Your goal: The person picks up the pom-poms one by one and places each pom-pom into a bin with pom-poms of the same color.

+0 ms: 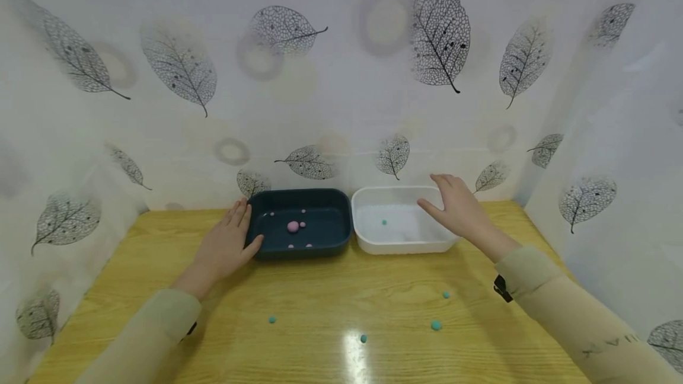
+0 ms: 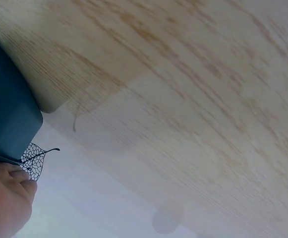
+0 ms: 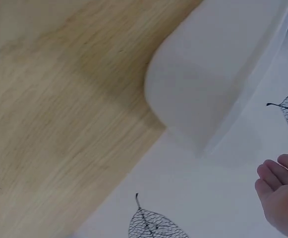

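My left hand rests against the left end of a dark blue basin, its fingers straight along the rim and the thumb pointing over the front corner. Inside that basin lie one larger pink ball and several tiny pink ones. Over the right end of a white basin is my right hand, fingers extended and thumb spread apart, holding nothing. One small green ball lies in the white basin. In the right wrist view, the right fingers show just beyond the basin's rim.
Both basins stand side by side at the back of a wooden table. Several green balls lie in front, among them a larger one at the right and a smaller one at the left. A leaf-patterned cloth hangs behind.
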Available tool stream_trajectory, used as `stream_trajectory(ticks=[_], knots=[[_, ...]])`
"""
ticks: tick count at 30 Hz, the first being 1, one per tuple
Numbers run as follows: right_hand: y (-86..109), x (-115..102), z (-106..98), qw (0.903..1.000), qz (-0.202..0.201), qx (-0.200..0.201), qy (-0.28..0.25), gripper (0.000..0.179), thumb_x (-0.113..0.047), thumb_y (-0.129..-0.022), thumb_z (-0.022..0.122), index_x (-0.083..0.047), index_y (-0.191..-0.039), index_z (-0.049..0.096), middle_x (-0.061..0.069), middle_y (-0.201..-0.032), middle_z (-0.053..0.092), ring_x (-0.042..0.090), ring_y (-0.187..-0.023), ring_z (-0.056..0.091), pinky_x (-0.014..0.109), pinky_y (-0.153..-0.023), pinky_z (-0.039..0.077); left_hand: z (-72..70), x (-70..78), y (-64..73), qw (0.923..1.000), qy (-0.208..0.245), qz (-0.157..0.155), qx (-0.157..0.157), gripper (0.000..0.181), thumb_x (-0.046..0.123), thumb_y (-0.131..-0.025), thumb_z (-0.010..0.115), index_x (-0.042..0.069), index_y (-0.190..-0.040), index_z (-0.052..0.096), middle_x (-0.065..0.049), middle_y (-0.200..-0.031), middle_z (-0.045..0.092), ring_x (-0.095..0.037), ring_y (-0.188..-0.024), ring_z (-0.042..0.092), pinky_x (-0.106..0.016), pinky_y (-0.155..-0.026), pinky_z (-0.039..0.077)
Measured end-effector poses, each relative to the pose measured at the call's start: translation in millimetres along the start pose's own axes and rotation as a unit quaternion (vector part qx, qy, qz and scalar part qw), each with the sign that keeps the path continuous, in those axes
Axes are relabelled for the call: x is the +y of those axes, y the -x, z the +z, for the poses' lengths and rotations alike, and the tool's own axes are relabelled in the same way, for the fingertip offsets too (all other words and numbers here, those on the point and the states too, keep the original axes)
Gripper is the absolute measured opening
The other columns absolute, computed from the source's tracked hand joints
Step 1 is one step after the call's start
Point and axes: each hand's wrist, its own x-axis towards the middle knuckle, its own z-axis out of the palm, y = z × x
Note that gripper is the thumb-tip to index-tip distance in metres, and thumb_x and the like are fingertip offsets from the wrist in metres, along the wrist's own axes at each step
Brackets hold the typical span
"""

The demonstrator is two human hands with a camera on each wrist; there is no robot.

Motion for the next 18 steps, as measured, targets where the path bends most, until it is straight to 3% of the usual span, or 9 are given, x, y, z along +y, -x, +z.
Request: stream_trajectory(ticks=[10, 18], knots=[[19.0, 44, 26, 0.9976, -0.012, -0.066, 0.017, 0.094, -0.047, -0.108, 0.056, 0.014, -0.164, 0.012, 0.036, -0.172, 0.015, 0.056, -0.158, 0.018, 0.068, -0.130, 0.019, -3.8, 3.5, 2.1, 1.0000, -0.004, -0.004, 0.000, 0.080, 0.043, -0.109, 0.051, -0.016, -0.159, 0.030, -0.034, -0.170, 0.024, -0.049, -0.161, 0.023, -0.058, -0.131, 0.028], [25.2, 58, 37, 0.9955, -0.030, -0.089, -0.014, 0.094, -0.050, -0.111, 0.048, 0.015, -0.164, 0.008, 0.033, -0.175, 0.000, 0.052, -0.163, 0.003, 0.066, -0.132, 0.009, -2.9, 2.7, 0.8, 1.0000, -0.001, -0.004, 0.006, 0.080, 0.043, -0.109, 0.051, -0.016, -0.159, 0.030, -0.035, -0.170, 0.024, -0.049, -0.161, 0.024, -0.058, -0.131, 0.028]])
